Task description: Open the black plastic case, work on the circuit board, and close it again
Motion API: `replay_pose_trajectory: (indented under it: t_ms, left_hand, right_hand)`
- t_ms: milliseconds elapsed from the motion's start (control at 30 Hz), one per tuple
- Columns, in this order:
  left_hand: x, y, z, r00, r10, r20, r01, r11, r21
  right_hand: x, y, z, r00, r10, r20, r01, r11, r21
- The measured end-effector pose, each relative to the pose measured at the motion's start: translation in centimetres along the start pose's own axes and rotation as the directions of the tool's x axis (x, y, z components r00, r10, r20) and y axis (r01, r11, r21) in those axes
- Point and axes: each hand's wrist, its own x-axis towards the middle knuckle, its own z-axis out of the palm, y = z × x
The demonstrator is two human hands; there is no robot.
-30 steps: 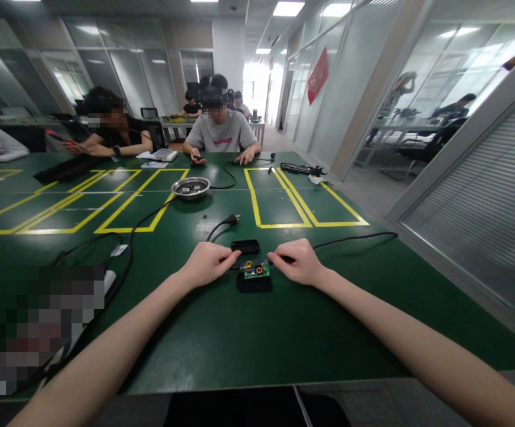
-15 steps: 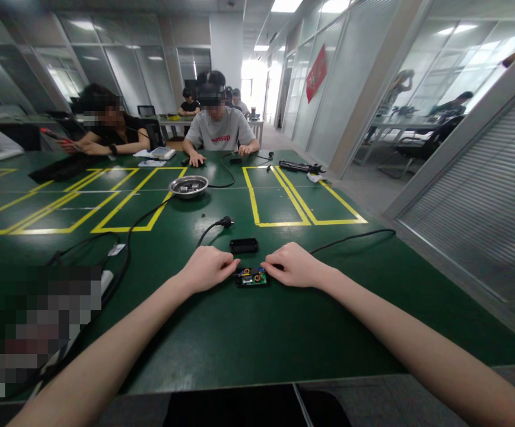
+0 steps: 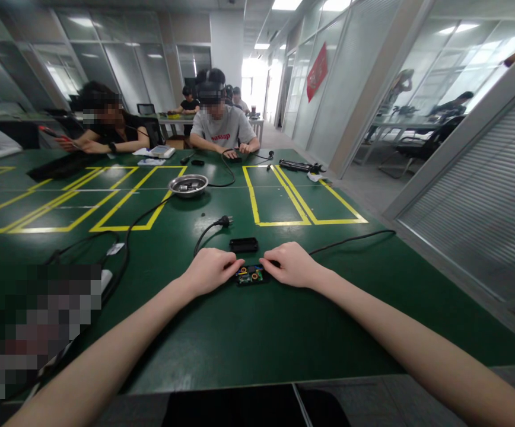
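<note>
A small green circuit board [image 3: 254,275] with copper coils sits in a black plastic case half [image 3: 252,284] on the green table. My left hand [image 3: 209,271] is closed, its thumb and fingertips pinching at the board's left end. At the right end, the fingers of my right hand [image 3: 292,264] are closed on the board in the same way. The exact contact points are partly hidden by my fingers. Just beyond the board lies a black case cover [image 3: 244,245]. A black cord with a plug [image 3: 224,221] runs behind my left hand, and another black cable [image 3: 355,241] leads off from my right.
A steel bowl [image 3: 188,186] holding metal parts stands farther back. Yellow tape [image 3: 284,224] marks rectangles on the table [image 3: 257,344]. At left are a blurred-out item [image 3: 48,326] and cables. Across the table a person in a grey shirt [image 3: 224,127] handles small black parts.
The board looks lower and flatter in its case, and my left fingertips have shifted slightly right. The person opposite has brought one hand over beside the other.
</note>
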Motion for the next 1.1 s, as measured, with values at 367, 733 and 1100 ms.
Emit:
replay_pose_trajectory:
  t_ms: [367, 733, 1100]
  left_hand:
    - [0.1, 0.5, 0.2, 0.997, -0.080, 0.003, 0.080, 0.997, -0.024]
    - [0.2, 1.7, 0.9, 0.967, -0.253, -0.006, 0.253, 0.966, 0.058]
    - [1.0, 0.4, 0.8, 0.966, -0.251, -0.062, 0.256, 0.961, 0.105]
  right_hand:
    - [-0.1, 1.9, 0.1, 0.996, -0.086, 0.037, 0.080, 0.989, 0.124]
    - [0.2, 2.1, 0.8, 0.996, -0.066, 0.052, 0.061, 0.993, 0.100]
    - [1.3, 1.3, 1.1, 0.997, 0.045, -0.061, -0.053, 0.990, -0.130]
